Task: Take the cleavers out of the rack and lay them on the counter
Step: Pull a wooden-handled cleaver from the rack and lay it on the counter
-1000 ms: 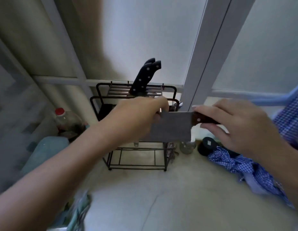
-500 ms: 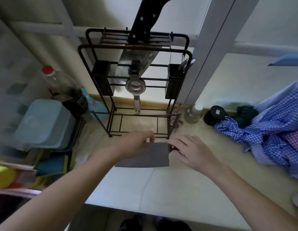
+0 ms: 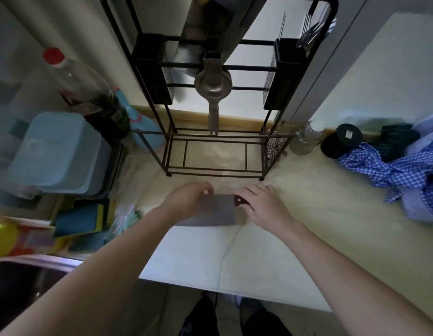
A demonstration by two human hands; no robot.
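A cleaver (image 3: 214, 210) with a wide grey blade and a dark brown riveted handle lies flat on the pale counter (image 3: 307, 214), just in front of the black wire rack (image 3: 147, 76). My left hand (image 3: 188, 198) pinches the blade's far left corner. My right hand (image 3: 263, 204) covers the handle at the blade's right end. Inside the rack, the steel blade of another cleaver (image 3: 201, 32) hangs down; its handle is out of view above.
A metal squeezer (image 3: 213, 86) hangs in the rack's middle. A red-capped bottle (image 3: 72, 76) and blue tub (image 3: 55, 151) stand left, above a steel sink (image 3: 21, 287). A glass jar (image 3: 306, 138), black lid (image 3: 341, 140) and blue checked cloth (image 3: 392, 170) lie right.
Both hands carried the cleaver down from rack height to the counter, and the blade now lies flat. The view has tilted downward with them.
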